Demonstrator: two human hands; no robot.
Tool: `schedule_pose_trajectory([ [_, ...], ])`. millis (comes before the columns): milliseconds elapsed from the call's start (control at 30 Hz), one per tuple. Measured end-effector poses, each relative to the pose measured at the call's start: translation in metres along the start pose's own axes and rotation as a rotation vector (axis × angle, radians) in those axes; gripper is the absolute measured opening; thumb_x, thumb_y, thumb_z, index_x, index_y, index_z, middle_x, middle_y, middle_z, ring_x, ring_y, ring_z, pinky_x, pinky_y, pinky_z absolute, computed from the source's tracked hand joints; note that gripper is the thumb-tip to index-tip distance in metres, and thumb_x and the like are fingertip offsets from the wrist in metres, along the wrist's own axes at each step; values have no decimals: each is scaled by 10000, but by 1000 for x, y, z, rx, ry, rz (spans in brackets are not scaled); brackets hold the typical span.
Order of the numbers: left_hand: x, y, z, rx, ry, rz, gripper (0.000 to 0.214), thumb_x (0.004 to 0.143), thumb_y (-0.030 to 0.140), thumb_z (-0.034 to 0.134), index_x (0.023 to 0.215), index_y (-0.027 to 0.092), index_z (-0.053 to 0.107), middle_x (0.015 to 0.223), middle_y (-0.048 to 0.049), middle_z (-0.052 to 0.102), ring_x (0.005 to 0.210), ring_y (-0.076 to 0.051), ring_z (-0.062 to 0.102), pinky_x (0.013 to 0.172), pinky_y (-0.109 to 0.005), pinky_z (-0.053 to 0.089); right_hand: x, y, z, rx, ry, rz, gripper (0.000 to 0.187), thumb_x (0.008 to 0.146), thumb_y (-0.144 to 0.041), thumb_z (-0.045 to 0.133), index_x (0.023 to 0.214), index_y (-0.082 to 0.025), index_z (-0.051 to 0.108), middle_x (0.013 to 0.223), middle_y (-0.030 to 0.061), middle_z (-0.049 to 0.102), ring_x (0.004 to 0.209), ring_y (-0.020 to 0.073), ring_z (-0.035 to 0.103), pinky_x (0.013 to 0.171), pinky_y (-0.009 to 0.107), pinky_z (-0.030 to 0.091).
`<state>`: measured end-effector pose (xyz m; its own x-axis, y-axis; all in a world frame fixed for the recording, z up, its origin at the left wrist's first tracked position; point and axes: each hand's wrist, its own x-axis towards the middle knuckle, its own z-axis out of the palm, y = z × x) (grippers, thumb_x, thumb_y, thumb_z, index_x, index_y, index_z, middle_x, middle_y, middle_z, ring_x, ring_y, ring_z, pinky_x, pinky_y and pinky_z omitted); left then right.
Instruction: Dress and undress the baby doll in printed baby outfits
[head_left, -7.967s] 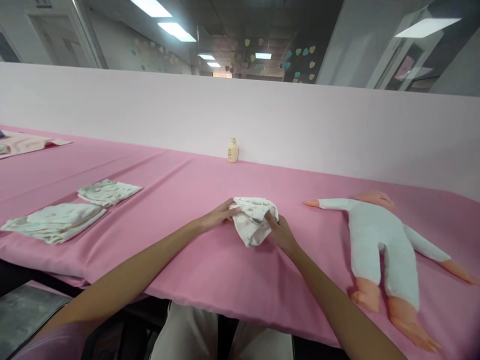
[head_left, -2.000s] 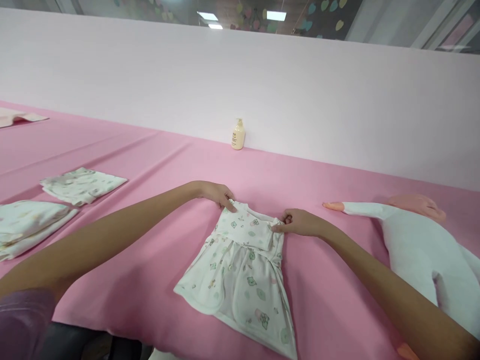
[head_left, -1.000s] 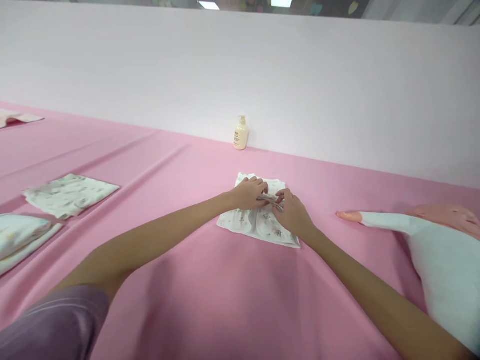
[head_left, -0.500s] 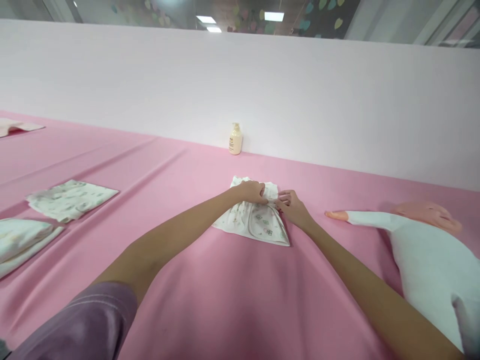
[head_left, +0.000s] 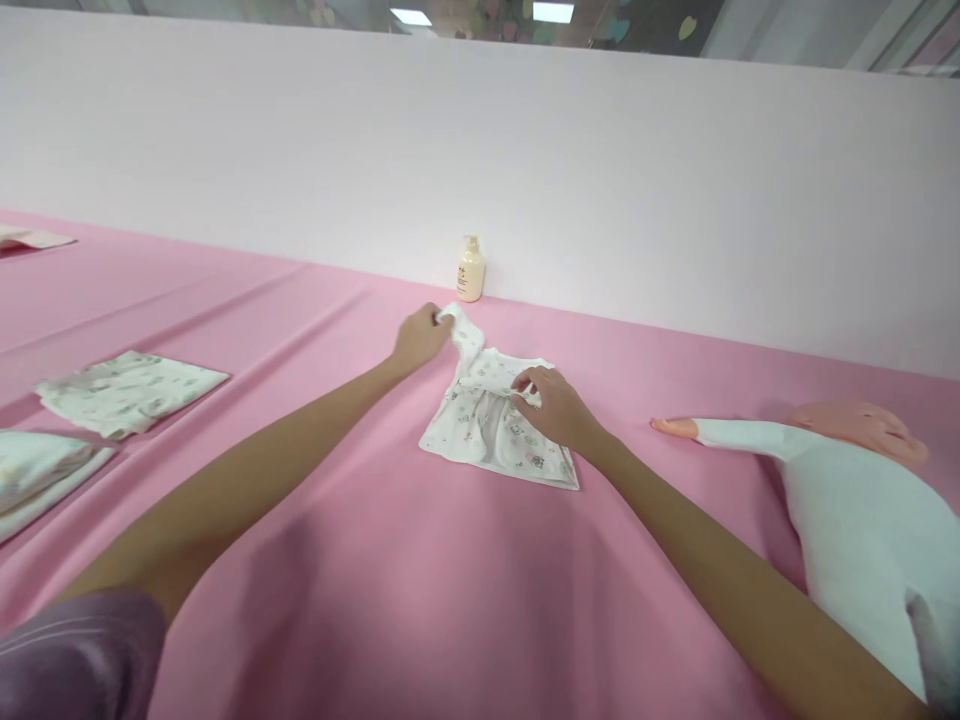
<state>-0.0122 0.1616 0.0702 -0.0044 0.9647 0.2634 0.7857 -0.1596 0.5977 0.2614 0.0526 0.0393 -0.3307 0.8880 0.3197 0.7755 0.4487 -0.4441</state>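
Baby garment (head_left: 491,445): flat on the pink table cover (head_left: 375,560), centre, partly folded.
Left hand (head_left: 420,338): fingers closed in a pinch on the sleeve (head_left: 463,335), drawn out toward the far left.
Right hand (head_left: 553,408): fingers bent down on the garment's middle, anchoring it against the pull (pinch or plain press: cannot tell).
Bottle (head_left: 470,270): upright, just beyond the sleeve.
Doll (head_left: 847,500): lying at right, apart.
Folded cloths (head_left: 127,388): left, well apart.

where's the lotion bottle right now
In the head view, near centre, the bottle stands at the table's far edge against the wall, just beyond the left hand and the baby dress.
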Motion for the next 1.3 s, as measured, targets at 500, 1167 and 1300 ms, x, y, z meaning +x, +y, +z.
schedule_pose_trajectory([
  [500, -30, -111, -21, 160, 12, -165, 462, 1010, 615, 415, 949, 212, 632, 1035, -113, 790, 1090, -350, 703, 1146, -535, 369, 83, -46, 53, -482, -243, -132, 167, 1080, -297, 543, 1137, -172, 638, 1145, 155, 739, 980, 298, 663, 829, 381, 438],
  [1167, -27, -126, -12, 312, 181, 55, 477, 981, 373, 534, 1395, 148, 608, 1564, -239, 556, 1460, -447, 473, 1187, -612, 401, -93, 91, -136, -669, 16, 641, 329, 938, -402, 614, 1137, -155, 701, 1181, 208, 765, 1189, 424, 666, 969, 517, 527],
  [1300, -27, -113, -4, 306, -2, 280, 572, 1059, 472, 400, 1509, 166, 575, 1713, -147, 466, 1587, -363, 385, 1297, -549, 338, -92, 88, -102, -618, 40, 484, 601, 1035, -470, 466, 1508, -118, 584, 1505, 224, 647, 1441, 432, 542, 1162, 570, 483],
])
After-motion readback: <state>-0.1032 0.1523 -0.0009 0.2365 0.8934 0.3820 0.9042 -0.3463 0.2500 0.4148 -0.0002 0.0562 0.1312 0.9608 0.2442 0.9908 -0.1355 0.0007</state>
